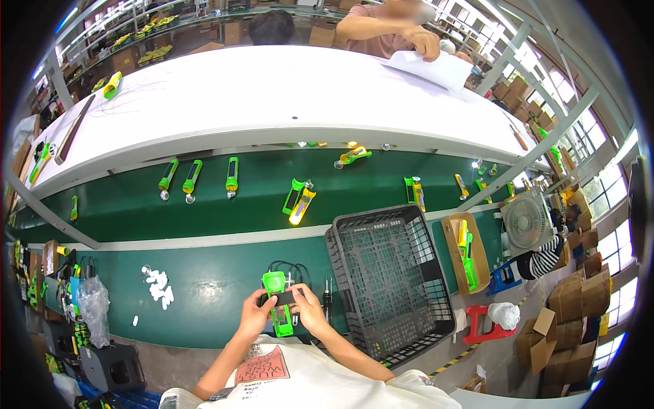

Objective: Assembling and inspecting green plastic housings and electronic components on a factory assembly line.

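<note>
Near the front edge of the green workbench (211,279), my left hand (255,312) grips a bright green plastic lamp housing (274,281), upright with its wide end away from me. My right hand (310,312) is closed on a dark flat rectangular panel (286,298), which lies across the middle of the housing. The left thumb rests at the panel's near end. Whether the panel is seated in the housing cannot be made out. Just right of my hands lies a screwdriver (328,298). Behind the housing, a black cable (300,267) loops on the bench.
A large black plastic crate (338,273) stands close on the right, beside a cardboard box (480,255) of green and yellow lamps. Small white parts (159,285) lie at left. Across the green conveyor (129,204), carrying several lamps, a person (381,31) handles a white sheet.
</note>
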A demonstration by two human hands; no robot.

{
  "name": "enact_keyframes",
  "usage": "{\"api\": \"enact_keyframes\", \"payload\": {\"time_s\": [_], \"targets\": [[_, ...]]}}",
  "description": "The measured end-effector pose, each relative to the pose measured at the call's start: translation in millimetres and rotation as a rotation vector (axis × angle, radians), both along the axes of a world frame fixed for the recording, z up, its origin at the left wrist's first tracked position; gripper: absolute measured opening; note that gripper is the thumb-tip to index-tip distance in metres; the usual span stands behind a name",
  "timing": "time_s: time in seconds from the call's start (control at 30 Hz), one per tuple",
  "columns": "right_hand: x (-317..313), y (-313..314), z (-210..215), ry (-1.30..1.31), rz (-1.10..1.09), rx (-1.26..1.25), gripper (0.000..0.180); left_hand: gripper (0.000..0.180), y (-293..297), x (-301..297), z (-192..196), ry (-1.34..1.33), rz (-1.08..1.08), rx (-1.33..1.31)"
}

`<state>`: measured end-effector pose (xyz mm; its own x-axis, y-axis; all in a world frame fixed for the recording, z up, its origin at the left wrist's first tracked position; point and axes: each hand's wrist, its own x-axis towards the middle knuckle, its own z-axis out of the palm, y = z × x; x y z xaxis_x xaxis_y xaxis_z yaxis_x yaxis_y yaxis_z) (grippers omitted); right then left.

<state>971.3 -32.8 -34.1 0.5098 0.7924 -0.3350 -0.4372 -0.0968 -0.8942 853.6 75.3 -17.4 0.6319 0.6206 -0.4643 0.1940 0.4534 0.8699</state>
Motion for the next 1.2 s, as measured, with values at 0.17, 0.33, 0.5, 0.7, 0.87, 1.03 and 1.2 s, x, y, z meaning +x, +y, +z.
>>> {"api": "enact_keyframes", "payload": {"time_s": [0.17,0.33,0.5,0.7,0.87,1.03,1.2], "targets": [[0.1,-1.5,2.4,-0.039,-0.038,0.014,0.023,0.019,-0.2,0.4,5.5,0.002,0.008,-0.043],[1.8,-4.2,4.7,-0.094,-0.083,0.035,0.021,0.018,-4.2,6.6,-2.8,0.020,0.027,0.038],[3.4,-9.5,-5.3,-0.247,-0.077,-0.016,0.021,0.017,-4.3,11.3,-8.1,0.077,0.054,0.087],[5.2,-7.9,-1.7,-0.209,-0.063,-0.025,0.021,0.018,-2.7,13.3,-4.1,0.082,0.047,0.019],[3.8,-3.7,-3.4,-0.278,-0.035,-0.067,0.021,0.011,-0.5,12.9,-2.1,0.039,0.090,-0.061],[-0.3,0.1,14.6,-0.393,-0.032,-0.134,0.021,0.010,1.1,11.8,-5.2,0.028,0.136,-0.073],[-1.3,0.4,13.9,-0.471,-0.053,-0.181,0.023,0.010,2.6,14.6,-8.4,0.043,0.131,-0.050]]}}
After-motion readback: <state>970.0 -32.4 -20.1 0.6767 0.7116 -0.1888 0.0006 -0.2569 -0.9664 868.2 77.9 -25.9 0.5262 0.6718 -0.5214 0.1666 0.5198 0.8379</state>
